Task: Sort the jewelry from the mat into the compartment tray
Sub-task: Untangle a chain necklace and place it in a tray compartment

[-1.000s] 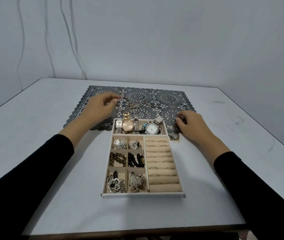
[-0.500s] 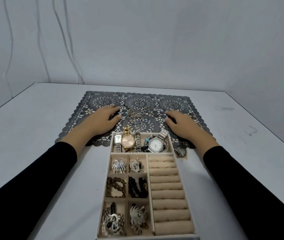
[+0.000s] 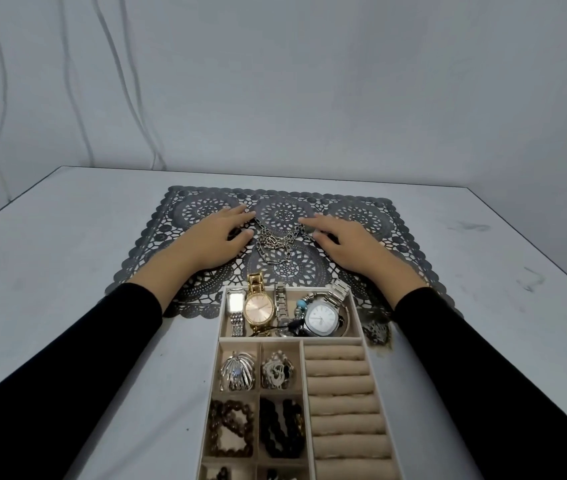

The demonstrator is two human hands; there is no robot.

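On white surface under grey wall, my left hand, right hand spread on mat, flanking chain, 12 o'clock of tray.

I see bare desk wide open on both flanks; the tray blocks the near approach to the mat's middle.

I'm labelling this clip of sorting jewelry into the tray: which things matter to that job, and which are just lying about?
Job: chain necklace, lace mat, compartment tray, left hand, right hand, sparkly piece by the tray.
Lying about: wall cables, white table.
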